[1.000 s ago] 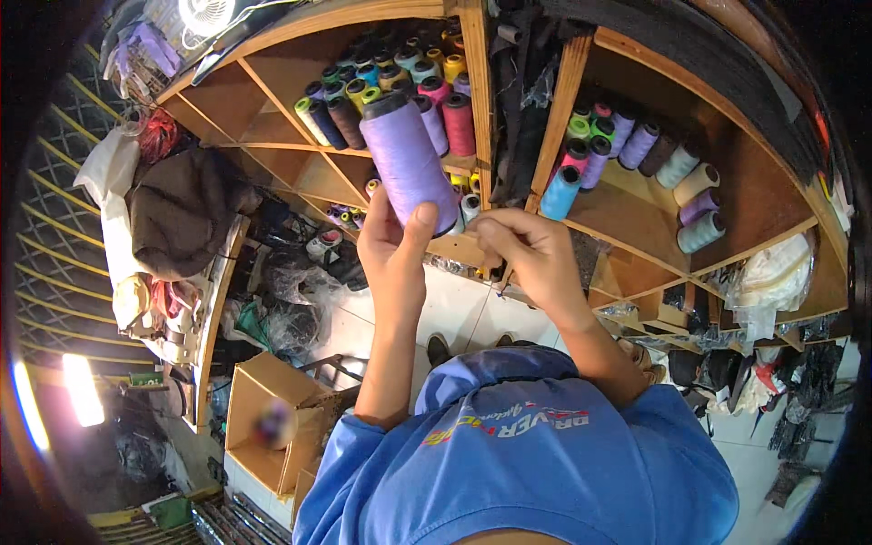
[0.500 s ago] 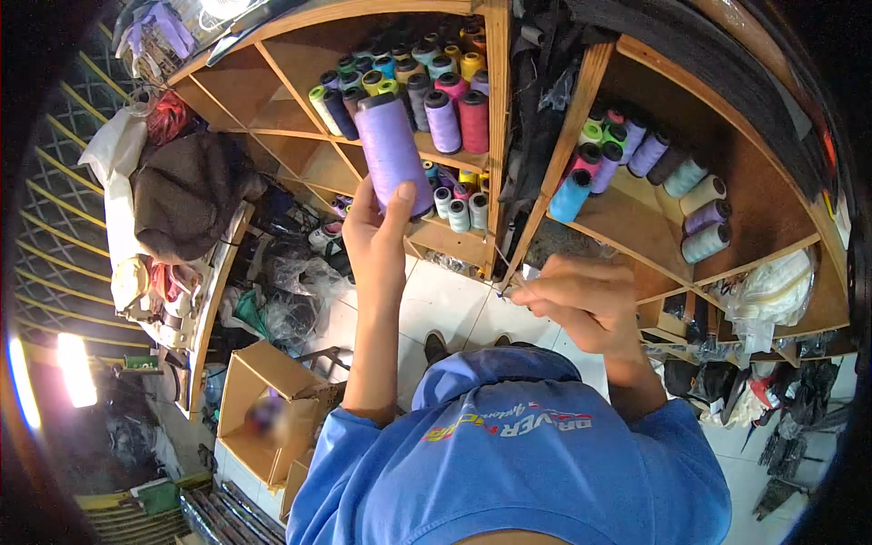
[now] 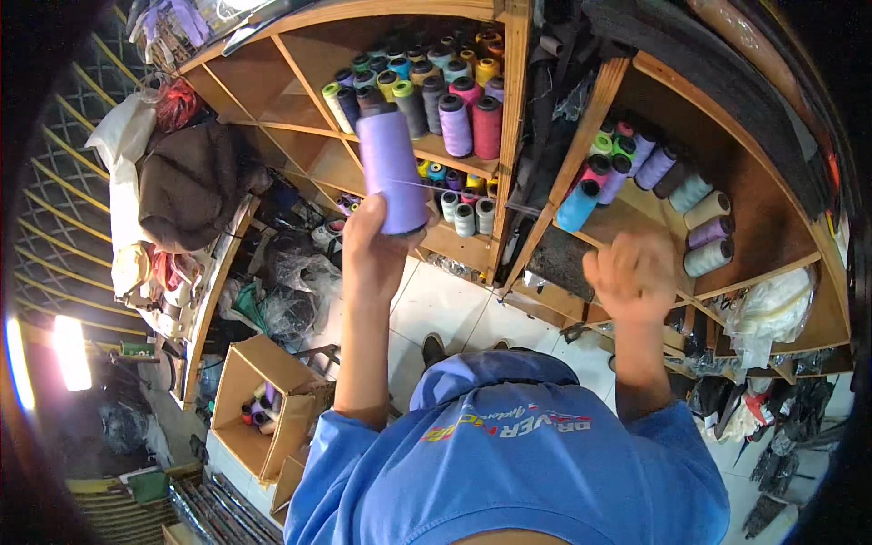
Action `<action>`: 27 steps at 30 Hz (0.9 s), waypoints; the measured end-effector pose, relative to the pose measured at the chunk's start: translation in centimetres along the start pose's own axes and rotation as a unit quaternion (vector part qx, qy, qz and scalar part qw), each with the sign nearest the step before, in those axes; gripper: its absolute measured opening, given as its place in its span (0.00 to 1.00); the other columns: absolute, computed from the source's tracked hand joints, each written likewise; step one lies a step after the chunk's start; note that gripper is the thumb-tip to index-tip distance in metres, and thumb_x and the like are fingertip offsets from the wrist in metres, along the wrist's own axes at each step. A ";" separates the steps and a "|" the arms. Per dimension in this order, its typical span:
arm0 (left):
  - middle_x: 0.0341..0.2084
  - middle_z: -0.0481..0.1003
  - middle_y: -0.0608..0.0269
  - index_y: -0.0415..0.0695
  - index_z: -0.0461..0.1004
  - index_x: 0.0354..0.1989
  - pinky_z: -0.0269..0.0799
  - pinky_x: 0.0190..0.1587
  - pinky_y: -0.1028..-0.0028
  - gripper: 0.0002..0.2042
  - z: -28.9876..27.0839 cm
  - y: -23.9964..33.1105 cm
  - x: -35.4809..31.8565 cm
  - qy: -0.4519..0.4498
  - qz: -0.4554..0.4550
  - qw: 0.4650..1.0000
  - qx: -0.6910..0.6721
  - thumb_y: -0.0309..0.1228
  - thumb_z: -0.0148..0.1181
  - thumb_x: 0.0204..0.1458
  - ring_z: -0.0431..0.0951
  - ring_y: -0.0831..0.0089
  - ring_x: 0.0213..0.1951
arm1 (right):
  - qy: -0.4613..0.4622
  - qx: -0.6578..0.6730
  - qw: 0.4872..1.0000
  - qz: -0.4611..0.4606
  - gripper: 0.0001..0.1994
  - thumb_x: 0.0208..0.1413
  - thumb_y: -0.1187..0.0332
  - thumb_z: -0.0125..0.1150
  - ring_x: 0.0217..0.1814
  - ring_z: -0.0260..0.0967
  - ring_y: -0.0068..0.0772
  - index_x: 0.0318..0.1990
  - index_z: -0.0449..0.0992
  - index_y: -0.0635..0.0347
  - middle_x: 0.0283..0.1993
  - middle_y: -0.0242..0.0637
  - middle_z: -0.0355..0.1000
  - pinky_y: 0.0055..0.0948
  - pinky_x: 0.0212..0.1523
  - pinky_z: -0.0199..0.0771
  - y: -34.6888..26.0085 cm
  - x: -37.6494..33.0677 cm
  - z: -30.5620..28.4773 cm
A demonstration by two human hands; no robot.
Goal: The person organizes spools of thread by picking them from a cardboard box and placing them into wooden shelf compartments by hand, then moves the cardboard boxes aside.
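My left hand [image 3: 374, 250] is wrapped round a large cone of purple thread [image 3: 391, 163], held upright but tilted a little, in front of the left shelf. From the cone's side a thin strand of purple thread [image 3: 454, 190] runs out to the right, toward my right hand [image 3: 633, 275]. That hand is closed in a fist, raised before the right shelf and slightly smeared by motion. The fingers seem pinched on the strand's end, though its last stretch is too faint to follow.
Wooden shelves [image 3: 510, 109] hold many thread cones [image 3: 456, 125] on the left, more cones [image 3: 578, 207] on the right. An open cardboard box [image 3: 263, 363] with cones inside stands on the floor at lower left. Plastic-wrapped white material [image 3: 772, 309] sits on the right shelf.
My right hand has moved right and up, away from the cone, and the strand now stretches out between them. The cone in my left hand has shifted slightly right and down.
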State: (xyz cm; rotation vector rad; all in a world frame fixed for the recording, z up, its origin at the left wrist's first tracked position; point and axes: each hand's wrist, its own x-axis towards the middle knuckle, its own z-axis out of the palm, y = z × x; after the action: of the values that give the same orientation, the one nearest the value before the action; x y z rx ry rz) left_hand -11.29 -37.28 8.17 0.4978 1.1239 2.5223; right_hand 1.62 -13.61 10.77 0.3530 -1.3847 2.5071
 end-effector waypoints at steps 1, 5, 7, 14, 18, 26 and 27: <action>0.42 0.70 0.47 0.35 0.58 0.52 0.73 0.39 0.68 0.26 -0.2 0.1 0.0 -0.029 0.026 0.999 -0.030 0.41 0.50 0.52 0.74 0.60 0.39 | 0.026 0.090 0.995 0.043 0.06 0.48 0.72 0.55 0.12 0.49 0.18 0.30 0.72 0.68 0.14 0.25 0.54 0.20 0.16 0.51 0.3 0.4 -1.2; 0.30 0.74 0.45 0.34 0.66 0.47 0.73 0.31 0.67 0.36 -3.0 1.8 -2.6 -0.184 -0.034 0.967 0.175 0.53 0.61 0.36 0.77 0.55 0.29 | 0.105 0.143 0.967 0.184 0.07 0.50 0.72 0.53 0.12 0.46 0.14 0.31 0.71 0.69 0.13 0.22 0.51 0.18 0.15 0.46 3.0 2.6 -3.1; 0.28 0.75 0.45 0.35 0.73 0.38 0.72 0.34 0.66 0.27 1.4 4.2 -1.0 -0.433 -0.002 0.790 0.433 0.48 0.62 0.37 0.77 0.56 0.31 | 0.141 0.002 0.962 0.235 0.07 0.51 0.71 0.53 0.13 0.44 0.13 0.29 0.72 0.68 0.13 0.21 0.51 0.16 0.15 0.43 4.1 4.0 -3.1; 0.15 0.72 0.52 0.35 0.74 0.32 0.67 0.25 0.69 0.20 2.7 -1.2 0.3 0.015 -0.066 0.773 0.631 0.44 0.57 0.43 0.75 0.64 0.21 | 0.091 -0.267 0.953 0.107 0.10 0.48 0.71 0.55 0.13 0.47 0.14 0.24 0.73 0.71 0.14 0.24 0.55 0.17 0.16 0.44 2.3 4.6 2.9; 0.26 0.74 0.62 0.33 0.74 0.36 0.63 0.31 0.80 0.23 2.2 -2.7 -0.3 -0.014 -0.022 0.957 0.289 0.44 0.56 0.44 0.70 0.78 0.29 | 0.086 -0.157 0.980 0.086 0.09 0.50 0.70 0.53 0.15 0.50 0.14 0.27 0.74 0.67 0.14 0.26 0.58 0.17 0.16 0.45 4.8 2.5 -0.8; 0.24 0.74 0.48 0.25 0.68 0.41 0.67 0.18 0.79 0.37 1.5 -5.0 -1.6 -0.190 -0.201 0.957 0.086 0.54 0.57 0.40 0.73 0.71 0.17 | -0.063 -0.282 0.950 0.115 0.08 0.47 0.71 0.63 0.20 0.65 0.22 0.36 0.79 0.62 0.20 0.35 0.71 0.21 0.21 0.62 1.7 0.9 -1.9; 0.22 0.74 0.49 0.26 0.68 0.41 0.66 0.16 0.79 0.36 1.4 -5.5 -1.8 -0.209 -0.246 0.946 0.017 0.55 0.56 0.39 0.72 0.71 0.16 | -0.107 -0.357 0.926 0.063 0.08 0.45 0.71 0.64 0.21 0.67 0.24 0.35 0.79 0.62 0.21 0.36 0.72 0.22 0.22 0.64 1.0 1.0 -1.7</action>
State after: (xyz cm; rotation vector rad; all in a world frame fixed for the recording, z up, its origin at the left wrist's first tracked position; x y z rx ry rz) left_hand -8.23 -33.70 4.59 0.6333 0.9788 1.8593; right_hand 0.16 -12.56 9.38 0.3922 -2.3346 1.8913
